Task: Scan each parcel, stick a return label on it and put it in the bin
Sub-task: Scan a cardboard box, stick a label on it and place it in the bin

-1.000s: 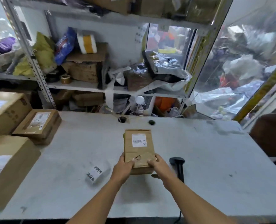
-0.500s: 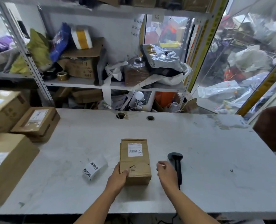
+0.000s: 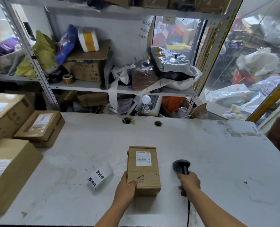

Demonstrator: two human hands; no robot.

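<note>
A small brown cardboard parcel [image 3: 143,169] with a white shipping label lies on the white table [image 3: 201,153] in front of me. My left hand [image 3: 126,187] holds its near left corner, thumb on top. My right hand [image 3: 189,181] grips the handle of the black barcode scanner [image 3: 181,166], which lies to the right of the parcel with its head pointing away from me. A white strip of return labels [image 3: 100,176] with black print lies on the table to the left of the parcel.
Three bigger cardboard boxes [image 3: 39,126] are stacked along the table's left edge. Metal shelves [image 3: 93,86] crammed with parcels and bags stand behind the table. Two cable holes [image 3: 127,120] sit near the far edge. Piled bags lie beyond a clear partition at right.
The parcel was pulled a little nearer and set down. My right hand left the parcel, moved right and took hold of the scanner's handle. My left hand stays on the parcel.
</note>
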